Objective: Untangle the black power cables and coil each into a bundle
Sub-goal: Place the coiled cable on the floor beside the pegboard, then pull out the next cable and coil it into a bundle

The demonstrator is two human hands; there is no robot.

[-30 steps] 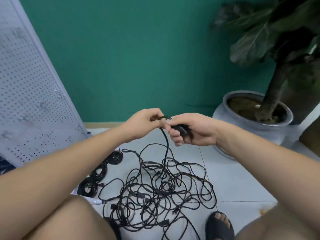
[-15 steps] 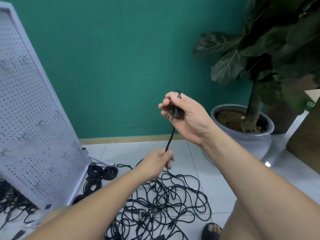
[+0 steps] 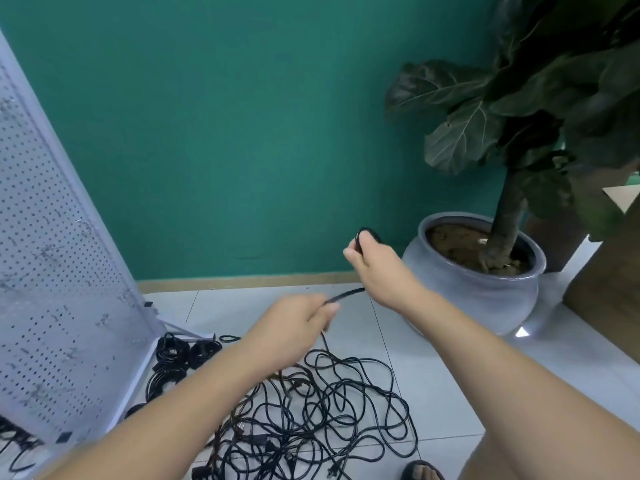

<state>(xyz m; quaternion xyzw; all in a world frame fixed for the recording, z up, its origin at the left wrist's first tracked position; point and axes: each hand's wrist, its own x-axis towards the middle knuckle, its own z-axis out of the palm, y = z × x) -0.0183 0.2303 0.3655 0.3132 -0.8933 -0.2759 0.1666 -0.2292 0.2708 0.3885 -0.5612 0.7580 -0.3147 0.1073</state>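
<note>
A tangle of black power cables (image 3: 322, 410) lies on the pale tiled floor in front of me. My right hand (image 3: 377, 268) is raised over the floor and grips the end of one black cable (image 3: 346, 293), a small black loop showing above its fingers. That cable runs down and left into my left hand (image 3: 298, 317), which pinches it a short way along, and then drops into the tangle. Several coiled black bundles (image 3: 183, 355) lie on the floor at the left.
A white perforated panel (image 3: 52, 271) leans at the left, its foot beside the coiled bundles. A grey pot (image 3: 485, 299) with a large-leaved plant stands at the right against the green wall. A wooden piece of furniture (image 3: 609, 278) is at far right. My sandalled foot (image 3: 422, 471) is at the bottom.
My right hand has come down and to the right with the cable end. My left hand has moved up the cable, so the stretch between the hands is shorter and nearly level.
</note>
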